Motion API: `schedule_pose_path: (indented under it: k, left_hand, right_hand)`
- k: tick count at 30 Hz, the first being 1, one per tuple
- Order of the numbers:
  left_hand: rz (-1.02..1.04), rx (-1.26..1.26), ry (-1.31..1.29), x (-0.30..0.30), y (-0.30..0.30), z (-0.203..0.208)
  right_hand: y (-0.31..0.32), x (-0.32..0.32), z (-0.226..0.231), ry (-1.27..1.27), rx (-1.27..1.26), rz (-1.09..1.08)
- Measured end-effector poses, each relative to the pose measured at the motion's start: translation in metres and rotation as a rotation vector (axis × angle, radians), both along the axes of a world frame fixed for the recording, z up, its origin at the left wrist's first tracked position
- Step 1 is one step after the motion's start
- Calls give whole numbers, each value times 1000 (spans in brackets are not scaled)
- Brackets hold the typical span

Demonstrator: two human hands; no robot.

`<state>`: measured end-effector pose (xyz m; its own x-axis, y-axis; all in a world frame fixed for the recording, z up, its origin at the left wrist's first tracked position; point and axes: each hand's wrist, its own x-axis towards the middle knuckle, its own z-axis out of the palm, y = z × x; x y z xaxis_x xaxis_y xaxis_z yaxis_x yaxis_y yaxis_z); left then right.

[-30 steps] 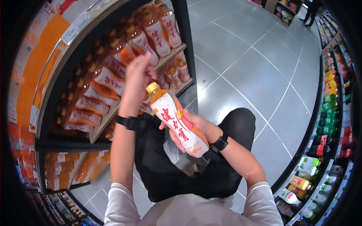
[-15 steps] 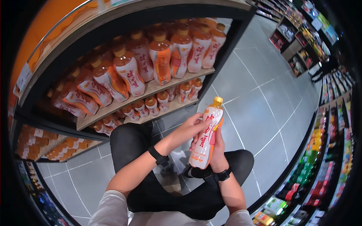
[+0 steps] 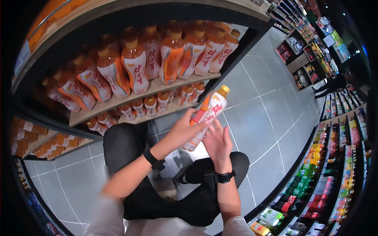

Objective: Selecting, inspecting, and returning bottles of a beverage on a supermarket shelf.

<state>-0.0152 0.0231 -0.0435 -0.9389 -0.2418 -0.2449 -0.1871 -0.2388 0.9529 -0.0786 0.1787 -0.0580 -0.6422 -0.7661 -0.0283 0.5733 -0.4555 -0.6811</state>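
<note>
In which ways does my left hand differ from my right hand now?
The left hand grips the bottle, while the right hand is open. The left hand shows mainly its back; the right hand shows its palm. Both have a black wristband.

White short-sleeved fabric shirt (image 3: 151,228), black long trousers (image 3: 173,208), black strap with boxy module (image 3: 225,177) on each wrist, dark shoe (image 3: 182,179).

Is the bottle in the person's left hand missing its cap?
No, a yellow cap sits on the top end of the bottle that the left hand holds.
</note>
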Motion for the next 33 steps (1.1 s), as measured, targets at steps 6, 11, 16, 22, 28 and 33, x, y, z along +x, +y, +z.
schedule_pose_path:
  k: [6,11,16,22,28,33]
  left_hand:
    - [-11,281,154,-2,-10,4]
    - [99,542,123,-3,-1,11]
    - [-115,739,69,4,3,16]
    - [-312,874,-17,19,35,15]
    - [-306,925,101,22,38,7]
    - [-276,855,163,24,16,32]
  right_hand:
    - [10,-5,-2,323,105,-22]
    - [17,-17,-12,350,142,-196]
    - [3,-15,-7,76,155,-302]
    - [-5,-6,5,18,164,-167]
    - [-6,7,9,140,0,136]
    - [1,-14,-64,-115,-691,508]
